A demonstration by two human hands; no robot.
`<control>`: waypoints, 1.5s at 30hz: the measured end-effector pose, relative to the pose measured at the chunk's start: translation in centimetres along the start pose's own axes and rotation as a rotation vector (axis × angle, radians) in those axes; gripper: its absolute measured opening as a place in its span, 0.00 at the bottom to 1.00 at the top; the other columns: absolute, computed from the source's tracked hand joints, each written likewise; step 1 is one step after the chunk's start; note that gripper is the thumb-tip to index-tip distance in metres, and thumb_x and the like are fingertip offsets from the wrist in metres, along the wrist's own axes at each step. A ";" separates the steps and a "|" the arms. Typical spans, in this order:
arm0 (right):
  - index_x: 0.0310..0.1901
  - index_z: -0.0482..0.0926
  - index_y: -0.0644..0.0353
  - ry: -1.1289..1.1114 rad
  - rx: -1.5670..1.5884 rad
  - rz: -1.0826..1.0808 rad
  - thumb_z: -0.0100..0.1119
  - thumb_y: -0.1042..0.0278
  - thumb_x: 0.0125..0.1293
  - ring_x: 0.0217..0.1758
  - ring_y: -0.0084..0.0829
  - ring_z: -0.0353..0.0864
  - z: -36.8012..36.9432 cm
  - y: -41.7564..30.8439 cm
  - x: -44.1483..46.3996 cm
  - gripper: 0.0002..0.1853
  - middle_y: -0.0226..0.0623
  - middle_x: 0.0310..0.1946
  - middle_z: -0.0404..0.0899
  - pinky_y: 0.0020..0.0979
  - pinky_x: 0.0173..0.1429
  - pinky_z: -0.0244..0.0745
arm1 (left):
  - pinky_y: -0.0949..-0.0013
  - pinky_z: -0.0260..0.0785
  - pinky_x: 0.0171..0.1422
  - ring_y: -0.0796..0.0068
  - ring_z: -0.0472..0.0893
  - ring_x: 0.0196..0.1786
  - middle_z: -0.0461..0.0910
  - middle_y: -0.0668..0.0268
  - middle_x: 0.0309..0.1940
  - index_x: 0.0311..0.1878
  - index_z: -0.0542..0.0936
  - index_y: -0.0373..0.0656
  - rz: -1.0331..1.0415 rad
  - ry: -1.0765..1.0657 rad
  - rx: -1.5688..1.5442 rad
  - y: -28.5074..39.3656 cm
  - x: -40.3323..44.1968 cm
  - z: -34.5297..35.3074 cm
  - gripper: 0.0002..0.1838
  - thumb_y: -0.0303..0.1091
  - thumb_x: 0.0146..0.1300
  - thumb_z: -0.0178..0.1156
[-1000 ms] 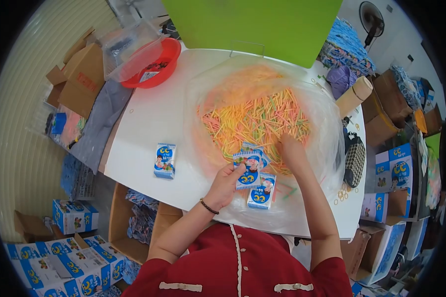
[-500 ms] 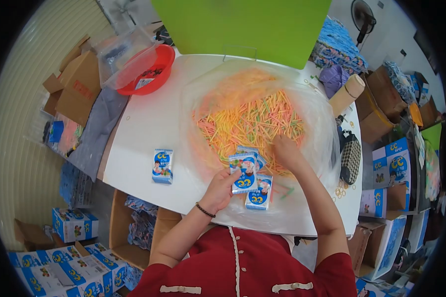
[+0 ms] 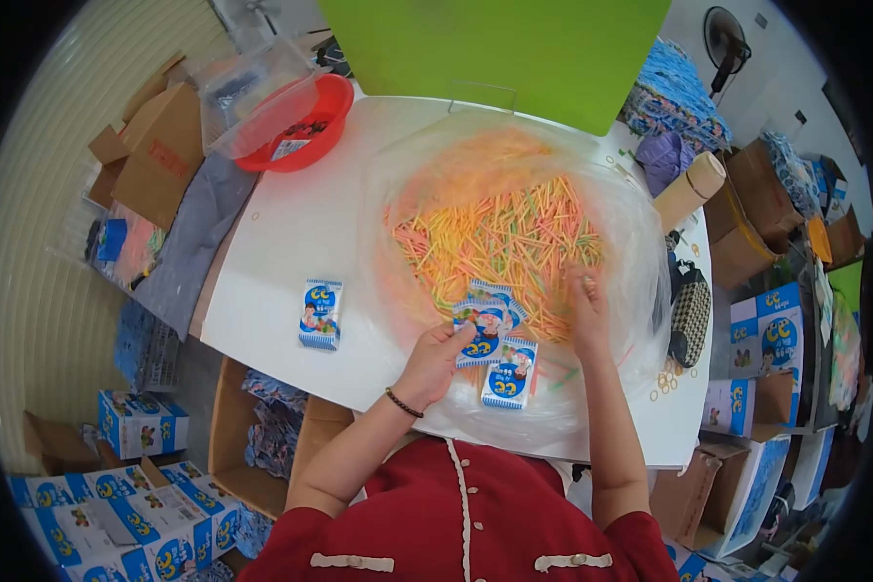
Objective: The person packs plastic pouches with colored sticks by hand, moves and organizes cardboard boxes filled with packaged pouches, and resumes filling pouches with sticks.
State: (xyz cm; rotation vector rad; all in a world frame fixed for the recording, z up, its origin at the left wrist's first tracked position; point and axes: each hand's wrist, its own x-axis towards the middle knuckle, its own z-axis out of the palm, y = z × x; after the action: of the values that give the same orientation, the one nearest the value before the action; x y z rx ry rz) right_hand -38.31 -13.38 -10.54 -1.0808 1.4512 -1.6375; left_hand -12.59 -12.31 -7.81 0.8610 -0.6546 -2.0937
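Red shirt [image 3: 456, 514]: nearest us, six o'clock.
Left hand [image 3: 435, 364]: we pinch a blue-and-white packet [image 3: 479, 335] above other packets [image 3: 509, 375].
Right hand [image 3: 589, 301]: one o'clock, fingers narrow; we cannot tell what they hold.
Pastel sticks [image 3: 495, 233]: twelve o'clock, inside clear plastic bag [image 3: 643, 242].
Red basin [image 3: 339, 109]: farther, eleven o'clock.
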 end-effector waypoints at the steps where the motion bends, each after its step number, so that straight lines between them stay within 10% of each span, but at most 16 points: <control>1: 0.49 0.75 0.59 0.062 0.043 0.022 0.48 0.68 0.76 0.51 0.24 0.73 0.0 -0.6 0.2 0.08 0.33 0.45 0.77 0.30 0.61 0.67 | 0.70 0.75 0.56 0.74 0.83 0.47 0.84 0.61 0.46 0.52 0.79 0.33 0.031 -0.005 0.062 -0.2 0.1 0.0 0.13 0.33 0.71 0.57; 9: 0.49 0.70 0.60 0.217 0.833 0.456 0.44 0.65 0.78 0.49 0.29 0.74 -2.3 1.2 0.1 0.09 0.36 0.44 0.74 0.32 0.59 0.71 | 0.70 0.76 0.53 0.76 0.83 0.45 0.84 0.63 0.45 0.50 0.80 0.34 0.099 0.121 -0.058 -0.6 0.7 -0.5 0.12 0.33 0.72 0.55; 15: 0.46 0.71 0.59 -0.319 0.606 0.443 0.45 0.62 0.78 0.47 0.28 0.74 4.1 -7.8 -4.1 0.09 0.35 0.41 0.74 0.33 0.60 0.69 | 0.70 0.76 0.54 0.77 0.83 0.45 0.84 0.63 0.45 0.50 0.80 0.36 0.005 0.064 -0.051 -0.7 0.6 0.3 0.14 0.37 0.74 0.53; 23: 0.43 0.67 0.56 -0.342 0.743 0.291 0.44 0.57 0.78 0.46 0.34 0.77 4.6 -8.3 -5.2 0.11 0.37 0.37 0.74 0.40 0.58 0.72 | 0.74 0.73 0.55 0.80 0.81 0.47 0.84 0.65 0.44 0.49 0.82 0.33 0.229 0.005 0.376 -0.5 -1.6 -1.1 0.10 0.22 0.68 0.57; 32: 0.44 0.63 0.55 -0.448 0.281 -0.115 0.37 0.59 0.79 0.66 0.43 0.73 7.1 -10.9 -6.6 0.10 0.43 0.44 0.82 0.54 0.79 0.26 | 0.79 0.72 0.39 0.87 0.80 0.36 0.85 0.69 0.34 0.49 0.85 0.38 0.449 0.020 0.689 -0.6 -1.5 -0.2 0.11 0.21 0.65 0.60; 41: 0.45 0.65 0.56 -0.547 0.213 -0.104 0.37 0.63 0.78 0.75 0.44 0.59 8.2 -7.0 -6.2 0.08 0.42 0.52 0.81 0.54 0.78 0.25 | 0.78 0.74 0.46 0.85 0.80 0.42 0.84 0.68 0.40 0.53 0.82 0.36 0.404 -0.070 0.618 -0.2 -2.0 0.6 0.12 0.23 0.68 0.58; 45: 0.53 0.68 0.57 -0.735 -0.439 -0.344 0.46 0.60 0.74 0.76 0.47 0.56 6.9 -9.3 -5.7 0.13 0.43 0.59 0.76 0.52 0.78 0.31 | 0.76 0.74 0.53 0.81 0.79 0.50 0.82 0.64 0.50 0.60 0.77 0.36 0.321 -0.161 0.400 -1.0 -1.6 0.5 0.17 0.23 0.69 0.56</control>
State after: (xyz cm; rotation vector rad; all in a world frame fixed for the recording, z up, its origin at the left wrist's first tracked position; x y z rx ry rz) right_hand -29.41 -9.83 -1.95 -2.0086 1.1677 -0.9379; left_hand -12.68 -10.36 -7.58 0.7421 -1.2414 -1.7784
